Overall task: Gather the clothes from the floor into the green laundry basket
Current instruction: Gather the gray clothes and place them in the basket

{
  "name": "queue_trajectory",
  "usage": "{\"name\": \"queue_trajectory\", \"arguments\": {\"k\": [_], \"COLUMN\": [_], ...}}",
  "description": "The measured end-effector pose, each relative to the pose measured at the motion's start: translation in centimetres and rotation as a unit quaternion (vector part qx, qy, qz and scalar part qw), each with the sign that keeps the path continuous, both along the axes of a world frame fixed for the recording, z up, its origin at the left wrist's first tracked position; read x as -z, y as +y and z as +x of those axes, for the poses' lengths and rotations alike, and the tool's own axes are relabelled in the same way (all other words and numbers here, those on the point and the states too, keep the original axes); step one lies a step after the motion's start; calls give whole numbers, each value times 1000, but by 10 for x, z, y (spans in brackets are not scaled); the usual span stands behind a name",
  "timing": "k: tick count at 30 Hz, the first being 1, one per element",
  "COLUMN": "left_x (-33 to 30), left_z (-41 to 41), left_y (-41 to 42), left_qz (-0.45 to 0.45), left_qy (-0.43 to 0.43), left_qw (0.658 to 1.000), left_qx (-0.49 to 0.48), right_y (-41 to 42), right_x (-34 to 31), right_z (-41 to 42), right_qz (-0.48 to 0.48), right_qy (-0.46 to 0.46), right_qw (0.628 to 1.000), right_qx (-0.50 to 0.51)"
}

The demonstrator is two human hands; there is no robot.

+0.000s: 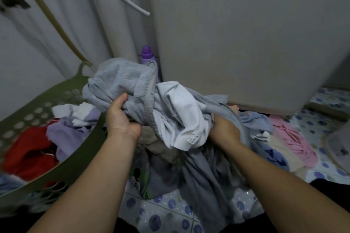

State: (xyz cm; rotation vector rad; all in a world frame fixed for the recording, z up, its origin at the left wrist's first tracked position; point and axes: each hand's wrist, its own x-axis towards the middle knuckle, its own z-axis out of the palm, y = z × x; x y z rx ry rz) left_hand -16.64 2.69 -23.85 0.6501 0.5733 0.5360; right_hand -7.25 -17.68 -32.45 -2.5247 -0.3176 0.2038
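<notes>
- We've got both hands buried in one big armful: left hand [121, 117] clamped on the grey zip-up garment [117, 79], right hand [225, 128] closed around the same bundle with a white shirt [181, 111] wrapped in.
- Two-handed because it's floppy and half of it trails down to the floor.
- Green laundry basket [75, 161] sits just to our left, already partly full.
- Pink clothes [291, 138] are on the tiles by the washer [246, 34], so probably not done yet.

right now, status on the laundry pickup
Left hand and right hand both gripping grey-and-white bundle. Green basket at left, part full. Pink garment on floor.
</notes>
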Motion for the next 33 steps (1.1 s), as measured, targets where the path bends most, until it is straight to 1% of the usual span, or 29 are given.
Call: {"name": "queue_trajectory", "arguments": {"k": [2, 4, 7, 12, 17, 22, 25, 26, 28, 29, 30, 32, 33], "left_x": [-9, -20, -35, -60, -89, -102, -97, -93, -78, -69, -59, -44, -41], "left_z": [-7, -14, -27, -48, -74, -114, -138, -145, -160, -167, -172, -180, -182], "left_y": [15, 28, 47, 73, 109, 156, 178, 185, 203, 208, 215, 220, 220], "left_qz": [-10, -21, -12, -15, -3, 10, 9, 3, -17, -19, -20, -31, -35], "left_qy": [-13, -25, -30, -57, -101, -92, -52, -32, 21, 46, 76, 133, 166], "left_qw": [1000, 999, 999, 996, 989, 985, 985, 985, 980, 977, 973, 966, 960], "left_qx": [-7, -18, -38, -64, -108, -147, -164, -170, -197, -209, -218, -222, -222], "right_y": [15, 30, 56, 103, 159, 225, 259, 269, 287, 294, 298, 302, 301], "right_x": [-16, -32, -57, -112, -161, -187, -184, -180, -167, -162, -156, -146, -143], "right_z": [-1, -2, -8, -25, -41, -68, -84, -89, -94, -96, -95, -94, -92], "right_qz": [119, 227, 344, 446, 508, 513, 509, 498, 423, 368, 319, 249, 228], "right_qy": [20, 27, 53, 32, 28, 3, 12, 18, 27, 49, 89, 202, 236], "right_qw": [993, 974, 937, 894, 858, 848, 845, 848, 879, 896, 904, 895, 887], "right_qx": [7, 16, 20, -17, -77, -136, -166, -179, -221, -245, -269, -311, -326]}}
